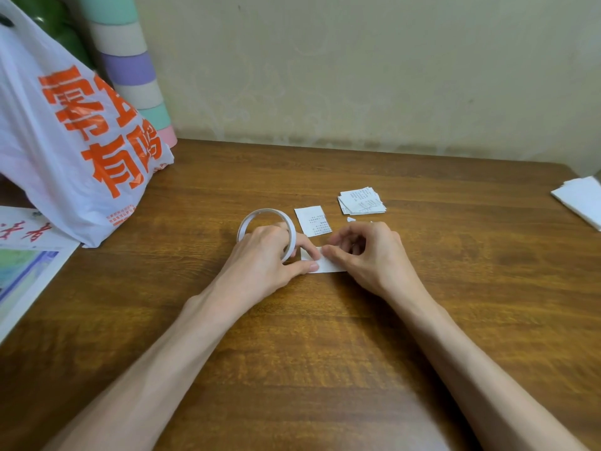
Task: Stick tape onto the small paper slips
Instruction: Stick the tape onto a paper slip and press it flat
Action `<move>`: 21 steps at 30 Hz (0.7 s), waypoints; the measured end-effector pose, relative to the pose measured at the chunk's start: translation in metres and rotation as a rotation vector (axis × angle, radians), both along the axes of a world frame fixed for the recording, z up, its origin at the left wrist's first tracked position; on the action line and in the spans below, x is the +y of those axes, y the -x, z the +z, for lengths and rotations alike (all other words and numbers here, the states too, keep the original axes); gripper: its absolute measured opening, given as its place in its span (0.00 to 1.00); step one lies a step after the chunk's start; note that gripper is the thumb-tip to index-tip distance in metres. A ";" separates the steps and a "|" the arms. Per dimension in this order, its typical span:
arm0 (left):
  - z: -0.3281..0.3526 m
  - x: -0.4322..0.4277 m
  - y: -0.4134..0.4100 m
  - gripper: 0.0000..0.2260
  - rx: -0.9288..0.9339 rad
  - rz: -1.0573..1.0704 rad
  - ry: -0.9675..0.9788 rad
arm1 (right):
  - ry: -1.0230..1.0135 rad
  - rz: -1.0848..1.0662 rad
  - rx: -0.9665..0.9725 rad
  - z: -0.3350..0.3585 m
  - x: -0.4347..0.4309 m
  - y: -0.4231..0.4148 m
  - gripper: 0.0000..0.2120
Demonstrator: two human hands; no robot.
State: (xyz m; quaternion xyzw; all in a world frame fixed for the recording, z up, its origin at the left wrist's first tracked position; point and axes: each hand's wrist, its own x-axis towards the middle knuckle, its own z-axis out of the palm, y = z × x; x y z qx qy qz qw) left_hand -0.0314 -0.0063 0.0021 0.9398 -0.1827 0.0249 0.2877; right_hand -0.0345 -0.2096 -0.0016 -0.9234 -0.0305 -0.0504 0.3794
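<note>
The left hand (265, 255) has its grip closed on the tape roll (267, 232) (fingers through the ring). The right hand (364, 252) pinches a paper slip (328, 265) flat on the desk (325, 336).

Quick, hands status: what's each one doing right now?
Left hand: closed on the tape roll, fingertips pressing the paper slip on the table.
Right hand: fingers curled, pinching at the slip's top edge.
</note>
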 end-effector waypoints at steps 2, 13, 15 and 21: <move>0.000 0.000 -0.001 0.08 0.012 0.031 0.008 | -0.017 0.002 0.014 -0.001 -0.001 -0.001 0.05; 0.000 0.000 -0.002 0.13 0.060 0.098 -0.012 | 0.024 -0.003 -0.013 -0.007 0.005 -0.001 0.11; 0.001 -0.001 -0.002 0.13 0.070 0.101 -0.015 | -0.026 0.001 0.016 -0.004 0.004 -0.002 0.11; 0.004 -0.002 0.000 0.14 0.101 0.093 -0.014 | -0.163 -0.006 0.061 0.003 0.000 -0.004 0.07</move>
